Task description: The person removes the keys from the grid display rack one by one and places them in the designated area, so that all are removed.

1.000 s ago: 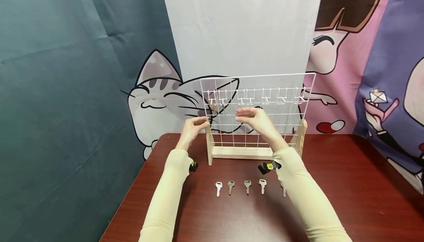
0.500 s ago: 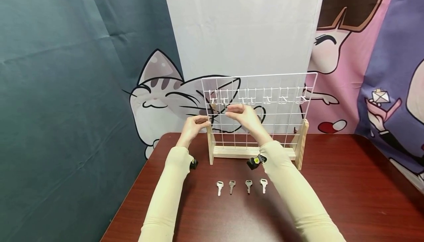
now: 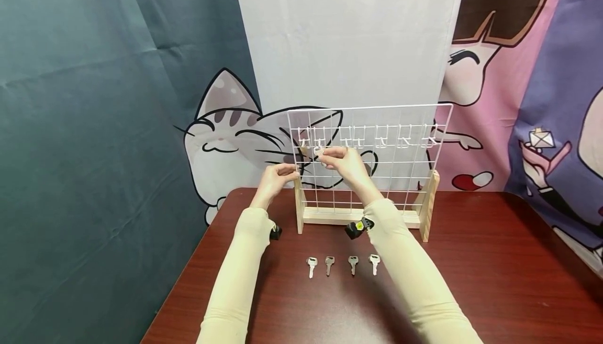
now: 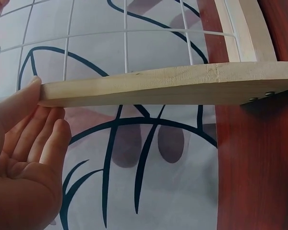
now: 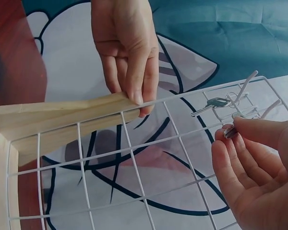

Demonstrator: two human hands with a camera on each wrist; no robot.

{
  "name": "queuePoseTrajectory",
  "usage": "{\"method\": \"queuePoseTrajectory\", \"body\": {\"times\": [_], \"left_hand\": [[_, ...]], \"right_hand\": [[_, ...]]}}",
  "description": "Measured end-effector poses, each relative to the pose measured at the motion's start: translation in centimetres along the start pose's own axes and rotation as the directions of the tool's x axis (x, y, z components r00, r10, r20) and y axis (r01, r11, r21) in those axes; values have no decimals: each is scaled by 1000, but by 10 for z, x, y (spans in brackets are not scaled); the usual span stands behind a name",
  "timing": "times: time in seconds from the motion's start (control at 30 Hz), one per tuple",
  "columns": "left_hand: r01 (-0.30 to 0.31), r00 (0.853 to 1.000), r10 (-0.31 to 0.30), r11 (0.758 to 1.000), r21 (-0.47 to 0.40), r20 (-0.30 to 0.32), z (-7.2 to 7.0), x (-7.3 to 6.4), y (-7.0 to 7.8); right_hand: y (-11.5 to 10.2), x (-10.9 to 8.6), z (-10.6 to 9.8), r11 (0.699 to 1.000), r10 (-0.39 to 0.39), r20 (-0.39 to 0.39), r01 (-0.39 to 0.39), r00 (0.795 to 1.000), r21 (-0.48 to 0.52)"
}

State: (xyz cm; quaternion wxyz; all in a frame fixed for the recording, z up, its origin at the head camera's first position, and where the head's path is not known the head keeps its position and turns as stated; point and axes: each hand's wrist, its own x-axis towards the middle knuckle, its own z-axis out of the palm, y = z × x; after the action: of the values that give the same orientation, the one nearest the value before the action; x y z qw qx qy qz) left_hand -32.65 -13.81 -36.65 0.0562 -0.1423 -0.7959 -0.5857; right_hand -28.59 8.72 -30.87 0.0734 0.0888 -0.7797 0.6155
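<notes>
In the right wrist view, my right hand (image 5: pixel 264 172) pinches a small metal key (image 5: pixel 231 132) between thumb and fingers. It is close by a white hook (image 5: pixel 270 109) on the wire grid rack (image 3: pixel 377 176). Another key (image 5: pixel 217 102) hangs by a ring from the neighbouring hook (image 5: pixel 249 81). My left hand (image 4: pixel 29 153) grips the tip of the rack's wooden side post (image 4: pixel 149 86), thumb on one face and fingers on the other. Below the rack, several keys lie in a row, among them one key (image 3: pixel 312 266) at the left and one key (image 3: pixel 374 263) at the right.
More white hooks run along the upper grid, such as a hook (image 3: pixel 380 142) right of centre. The rack's wooden base (image 3: pixel 334 216) stands on a reddish-brown table (image 3: pixel 494 260). Behind it hangs a printed cartoon curtain (image 3: pixel 367 45).
My right hand has moved left along the grid to the second hook from the left, bringing the key with it. My left hand has stayed on the side post.
</notes>
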Motion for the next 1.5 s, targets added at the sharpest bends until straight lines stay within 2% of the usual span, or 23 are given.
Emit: {"method": "queuePoseTrajectory", "body": {"times": [0.23,0.47,0.93,1.43,1.5], "left_hand": [[-3,1000,3,1000,-15,-4,1,1,0],[4,1000,-4,999,-40,2,1,0,-1],[19,1000,-19,999,-43,5,1,2,-4],[26,1000,-27,999,-40,-5,1,0,-2],[27,1000,-27,999,-37,0,1,-2,2]], "right_hand": [[-1,-2,0,999,-40,-1,40,999,19],[0,-7,0,993,-27,-7,28,1000,119],[-7,-21,5,978,-62,-49,70,997,194],[-27,-33,2,974,-119,-52,127,992,190],[-29,-34,1,972,-123,-52,131,991,197]]}}
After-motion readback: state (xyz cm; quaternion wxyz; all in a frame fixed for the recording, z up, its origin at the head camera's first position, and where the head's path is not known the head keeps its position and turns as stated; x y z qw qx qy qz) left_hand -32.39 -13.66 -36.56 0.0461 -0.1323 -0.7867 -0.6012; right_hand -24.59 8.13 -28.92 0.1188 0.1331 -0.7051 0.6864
